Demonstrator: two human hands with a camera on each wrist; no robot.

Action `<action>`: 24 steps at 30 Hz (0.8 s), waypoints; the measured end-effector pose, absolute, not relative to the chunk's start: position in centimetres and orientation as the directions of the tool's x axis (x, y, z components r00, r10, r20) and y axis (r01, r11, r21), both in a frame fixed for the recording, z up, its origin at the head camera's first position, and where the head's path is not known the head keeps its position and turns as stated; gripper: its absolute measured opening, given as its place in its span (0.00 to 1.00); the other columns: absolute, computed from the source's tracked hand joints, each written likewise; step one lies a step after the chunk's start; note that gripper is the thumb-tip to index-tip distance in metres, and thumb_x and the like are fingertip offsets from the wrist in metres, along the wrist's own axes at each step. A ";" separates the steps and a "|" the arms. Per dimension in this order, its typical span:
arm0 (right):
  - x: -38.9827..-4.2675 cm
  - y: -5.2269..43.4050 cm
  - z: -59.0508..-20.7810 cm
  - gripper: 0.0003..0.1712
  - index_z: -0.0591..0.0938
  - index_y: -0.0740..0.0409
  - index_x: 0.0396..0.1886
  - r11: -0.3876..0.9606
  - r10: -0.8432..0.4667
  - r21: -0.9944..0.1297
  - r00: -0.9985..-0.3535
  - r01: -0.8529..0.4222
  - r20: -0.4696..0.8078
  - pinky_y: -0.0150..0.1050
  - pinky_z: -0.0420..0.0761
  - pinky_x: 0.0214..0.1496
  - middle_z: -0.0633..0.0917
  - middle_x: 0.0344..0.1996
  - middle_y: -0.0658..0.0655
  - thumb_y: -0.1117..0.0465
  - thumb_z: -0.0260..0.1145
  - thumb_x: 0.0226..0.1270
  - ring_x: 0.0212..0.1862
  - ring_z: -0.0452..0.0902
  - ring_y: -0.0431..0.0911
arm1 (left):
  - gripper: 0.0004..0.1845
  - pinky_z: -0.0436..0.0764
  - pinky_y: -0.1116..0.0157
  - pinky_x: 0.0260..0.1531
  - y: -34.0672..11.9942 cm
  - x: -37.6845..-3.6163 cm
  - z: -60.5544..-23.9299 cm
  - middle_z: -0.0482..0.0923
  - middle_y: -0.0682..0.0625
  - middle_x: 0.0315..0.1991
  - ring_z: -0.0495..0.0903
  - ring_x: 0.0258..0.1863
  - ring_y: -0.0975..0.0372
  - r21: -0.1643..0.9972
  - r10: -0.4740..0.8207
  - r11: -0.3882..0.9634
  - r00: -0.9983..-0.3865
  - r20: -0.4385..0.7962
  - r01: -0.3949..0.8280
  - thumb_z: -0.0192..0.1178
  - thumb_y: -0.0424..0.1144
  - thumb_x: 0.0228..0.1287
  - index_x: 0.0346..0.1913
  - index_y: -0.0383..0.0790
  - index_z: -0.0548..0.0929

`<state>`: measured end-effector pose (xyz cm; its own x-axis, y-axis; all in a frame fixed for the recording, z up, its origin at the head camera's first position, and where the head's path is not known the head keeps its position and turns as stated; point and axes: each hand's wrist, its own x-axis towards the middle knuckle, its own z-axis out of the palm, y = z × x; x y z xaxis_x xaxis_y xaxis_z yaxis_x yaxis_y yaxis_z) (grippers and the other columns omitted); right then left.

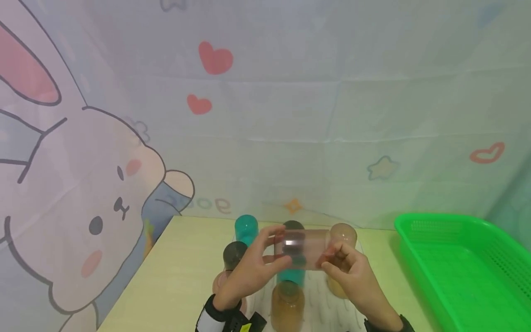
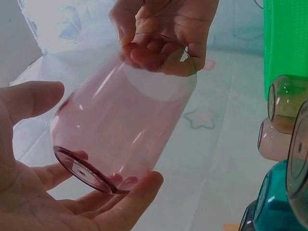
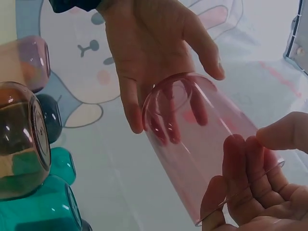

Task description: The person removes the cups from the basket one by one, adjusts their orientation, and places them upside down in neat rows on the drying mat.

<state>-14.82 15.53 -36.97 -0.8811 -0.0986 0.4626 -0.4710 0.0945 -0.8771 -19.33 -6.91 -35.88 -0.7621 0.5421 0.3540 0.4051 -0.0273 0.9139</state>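
A clear pink cup [image 1: 309, 249] lies sideways in the air between both hands, above the other cups. My right hand [image 1: 354, 274] pinches its open rim, with fingers inside the mouth and the thumb outside, as the right wrist view shows. At the base end is my left hand [image 1: 250, 272], its fingers extended along the cup [image 2: 120, 125] and touching it. The left thumb [image 3: 204, 48] stands off from the glassy wall. Below are an amber cup [image 1: 287, 311], a teal cup [image 1: 292, 276] and a dark grey cup [image 1: 234, 252].
A green plastic basket [image 1: 464, 286] stands on the right of the pale yellow table [image 1: 153, 272]. Another teal cup [image 1: 246, 227] and a tan-pink cup [image 1: 343, 234] are at the back. Behind the table hangs a cloth [image 1: 290, 115] printed with a rabbit and hearts.
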 end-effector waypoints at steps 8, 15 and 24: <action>-14.5 15.8 -36.9 0.05 0.74 0.68 0.36 0.136 -0.187 -0.827 -0.834 -0.546 0.520 0.31 0.79 0.42 0.81 0.34 0.56 0.74 0.61 0.63 0.39 0.79 0.42 | 0.27 0.73 0.60 0.55 -7.3 -19.6 -36.0 0.62 0.43 0.64 0.64 0.63 0.51 0.910 0.519 0.002 -0.778 0.354 0.415 0.58 0.36 0.67 0.66 0.37 0.62; -13.8 16.8 -36.0 0.20 0.74 0.58 0.45 0.471 -0.137 -0.656 -0.783 -0.590 0.606 0.34 0.77 0.43 0.76 0.37 0.51 0.66 0.72 0.55 0.40 0.74 0.43 | 0.27 0.74 0.61 0.52 -7.4 -19.8 -36.1 0.64 0.44 0.62 0.65 0.61 0.51 0.908 0.522 0.017 -0.779 0.348 0.418 0.59 0.36 0.66 0.65 0.39 0.63; -14.7 16.0 -34.2 0.36 0.73 0.65 0.52 0.693 -0.460 -0.062 -0.506 -0.718 0.729 0.40 0.67 0.52 0.71 0.47 0.59 0.42 0.71 0.54 0.52 0.65 0.52 | 0.27 0.74 0.61 0.52 -7.6 -19.9 -36.2 0.63 0.40 0.63 0.65 0.62 0.50 0.909 0.531 0.045 -0.781 0.329 0.414 0.58 0.37 0.66 0.65 0.39 0.63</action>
